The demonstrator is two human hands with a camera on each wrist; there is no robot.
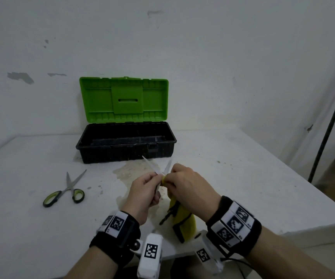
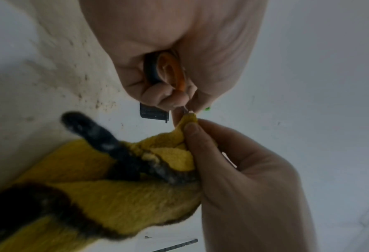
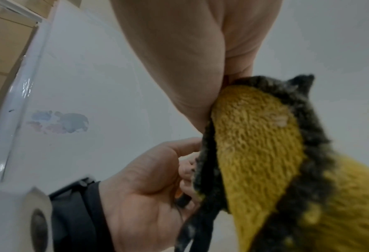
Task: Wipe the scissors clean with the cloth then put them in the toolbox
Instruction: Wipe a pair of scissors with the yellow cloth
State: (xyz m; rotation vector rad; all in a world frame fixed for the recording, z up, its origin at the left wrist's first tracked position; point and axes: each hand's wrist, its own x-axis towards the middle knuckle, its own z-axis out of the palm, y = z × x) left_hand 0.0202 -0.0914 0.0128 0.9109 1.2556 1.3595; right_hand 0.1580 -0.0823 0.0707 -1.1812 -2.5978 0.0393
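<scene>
From the head camera, two pairs of scissors show. One pair with orange handles (image 1: 158,170) is held up over the white table (image 1: 243,178), its blades spread in a V pointing toward the toolbox (image 1: 125,144). The other pair, with green handles (image 1: 66,191), lies flat on the table to the left, well apart from the hands. There is one toolbox, black with its green lid (image 1: 124,98) standing open, at the back of the table. One yellow cloth (image 1: 182,220) with dark edging hangs from the right hand (image 1: 188,188) down toward the table edge. The left hand (image 1: 144,195) is raised beside the right, fingers curled around the handles. Both wrists wear black bands with printed markers.

From the left wrist, the left hand (image 2: 173,56) has its fingers curled tightly round the orange and black handle (image 2: 168,71). The right hand (image 2: 229,162) pinches a fold of the cloth (image 2: 106,196) between thumb and fingertips at the base of the blades.

From the right wrist, the cloth (image 3: 259,145) hangs from the right hand (image 3: 179,51); how its fingers lie is hidden. The left hand (image 3: 140,196) sits just beside it, fingers curled.
</scene>
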